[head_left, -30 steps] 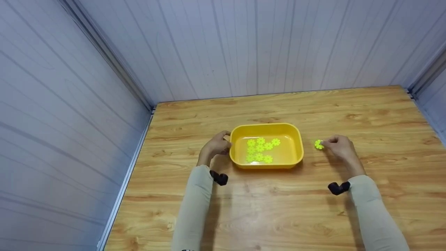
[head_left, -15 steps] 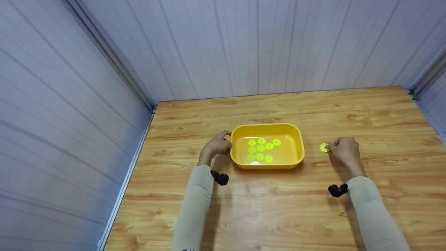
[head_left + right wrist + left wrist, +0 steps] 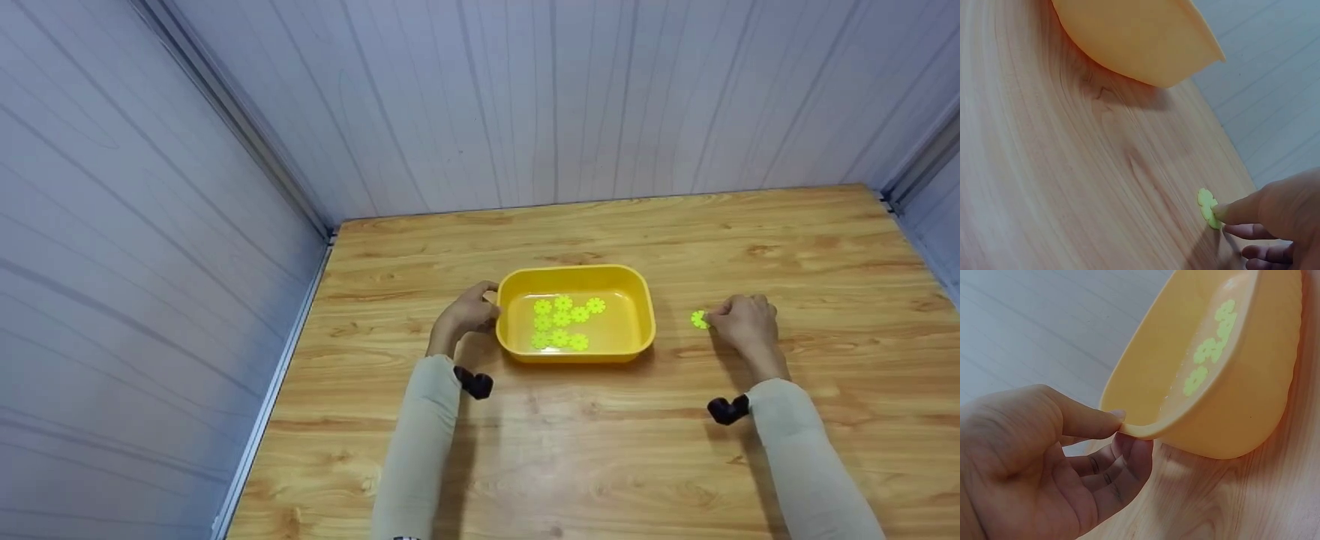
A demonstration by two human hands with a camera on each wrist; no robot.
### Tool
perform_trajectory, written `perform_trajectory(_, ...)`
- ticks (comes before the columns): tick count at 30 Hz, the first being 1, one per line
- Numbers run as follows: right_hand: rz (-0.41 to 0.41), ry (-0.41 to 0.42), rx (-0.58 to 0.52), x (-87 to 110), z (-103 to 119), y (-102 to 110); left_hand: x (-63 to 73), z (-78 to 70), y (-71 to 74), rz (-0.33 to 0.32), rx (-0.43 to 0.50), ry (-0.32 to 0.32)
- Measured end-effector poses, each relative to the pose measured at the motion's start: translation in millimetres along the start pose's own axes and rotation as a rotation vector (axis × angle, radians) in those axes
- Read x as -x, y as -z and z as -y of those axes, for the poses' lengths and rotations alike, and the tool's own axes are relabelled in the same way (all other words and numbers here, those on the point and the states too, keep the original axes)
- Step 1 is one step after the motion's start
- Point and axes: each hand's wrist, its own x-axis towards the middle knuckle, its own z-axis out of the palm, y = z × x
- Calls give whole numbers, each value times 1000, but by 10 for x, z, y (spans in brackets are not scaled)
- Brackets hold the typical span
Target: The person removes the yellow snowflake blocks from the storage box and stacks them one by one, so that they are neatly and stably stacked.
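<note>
A yellow plastic tub point(image 3: 615, 330) stands on the wooden table, several flat yellow-green flower-shaped pieces point(image 3: 561, 319) lying on its floor. My left hand point(image 3: 466, 313) pinches the tub's left rim, the thumb on top and curled fingers below, as the left wrist view shows point(image 3: 1044, 455). To the right of the tub, my right hand point(image 3: 744, 324) pinches one more flower-shaped piece point(image 3: 699, 319) by its edge, low over the table. In the right wrist view the thumb covers part of this piece point(image 3: 1206, 207); whether it touches the wood I cannot tell.
The wooden table point(image 3: 585, 435) meets a pale panelled wall point(image 3: 525, 105) at the back and another on the left. Black wrist cameras point(image 3: 474, 384) stick out from both sleeves.
My right hand has moved a little right and toward me with the flower-shaped piece, mostly in the first half second. The left hand and the tub stay where they were.
</note>
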Motion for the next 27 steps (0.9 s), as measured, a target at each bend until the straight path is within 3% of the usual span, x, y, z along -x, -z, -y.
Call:
perform_trajectory(6, -5, -3, -35, 28, 26, -5, 6, -1, -12, -14, -18, 6)
perform_trajectory(12, -17, 44, -93, 39, 105, 24, 14, -1, -9, -17, -16, 3)
perform_trajectory(19, 6, 68, -188, 42, 302, 64, 19, 11, -8, 16, 32, -20)
perform_trajectory(27, 12, 109, -269, 51, 559, 76, 17, -3, -3, -3, 4, -8)
